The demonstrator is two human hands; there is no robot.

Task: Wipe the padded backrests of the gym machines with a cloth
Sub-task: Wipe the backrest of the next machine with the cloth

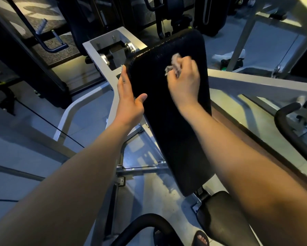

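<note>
A long black padded backrest (168,125) slopes up through the middle of the view on a grey metal frame. My right hand (185,80) presses a small crumpled pale cloth (174,63) against the upper part of the pad. The cloth pokes out past my fingers and looks blurred. My left hand (129,102) lies flat along the pad's left edge, fingers straight and apart, thumb resting on the pad face, holding nothing.
The grey frame (112,73) with rollers stands behind the pad's top left. A black seat (223,215) sits below the backrest. Black curved handles are at the bottom (145,222) and the right (291,128). A thin cable (48,121) crosses the floor on the left. Other dark machines stand beyond.
</note>
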